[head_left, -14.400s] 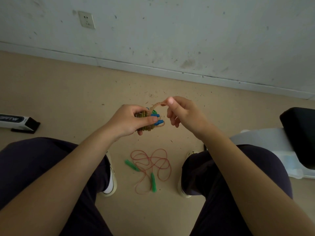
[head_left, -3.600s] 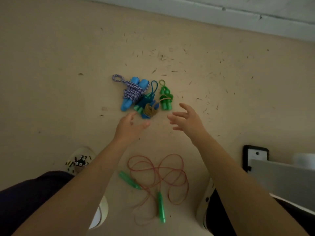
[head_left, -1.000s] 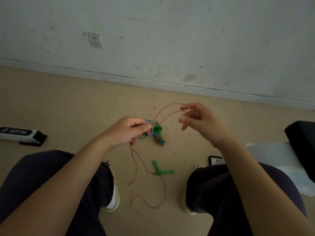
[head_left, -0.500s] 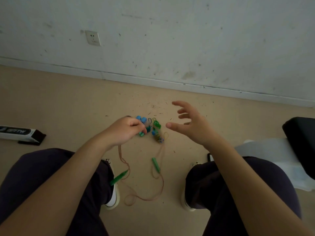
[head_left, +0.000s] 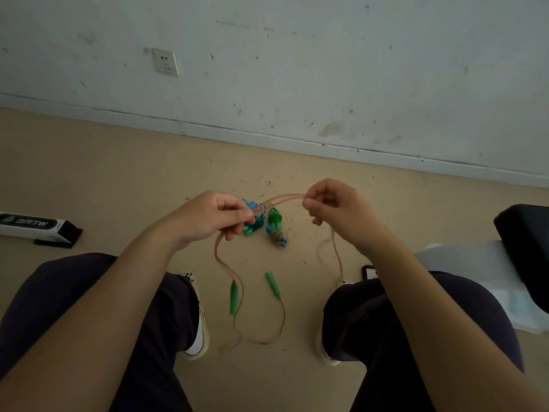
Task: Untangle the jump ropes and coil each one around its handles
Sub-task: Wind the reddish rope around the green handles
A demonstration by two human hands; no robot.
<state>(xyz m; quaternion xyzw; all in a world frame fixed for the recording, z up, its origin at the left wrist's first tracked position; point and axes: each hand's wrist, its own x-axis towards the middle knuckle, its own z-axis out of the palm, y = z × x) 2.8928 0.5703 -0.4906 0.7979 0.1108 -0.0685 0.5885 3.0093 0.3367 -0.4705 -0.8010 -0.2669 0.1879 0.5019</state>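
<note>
Lying at nine o'clock on the tan floor (head_left: 89,179), a long white-and-black box (head_left: 35,228) sits near the person's dark-trousered left knee. A wall socket (head_left: 165,62) shows at about eleven o'clock on the scuffed white wall (head_left: 297,69).

Left of centre, the left hand (head_left: 208,217) has its fingers curled, thumb pressed to forefinger, pinching a thin reddish-orange rope (head_left: 237,281). From that pinch two strands arc across toward two o'clock into the right hand (head_left: 335,208), whose fingers are also curled and pinching the strands at the fingertips. Below the left hand the rope falls in a loose wavy line toward six o'clock, loops on the floor between the shoes, and ends in two slim green handles (head_left: 234,297), one just beside the falling strand and one (head_left: 272,284) slightly right of it. More rope hangs from the right hand down toward the right knee.

Between the hands, on the floor behind, lie small bundles of coiled ropes (head_left: 274,227) in blue and green.

At three o'clock a black cushion (head_left: 523,242) rests over a pale plastic bag (head_left: 475,272).
</note>
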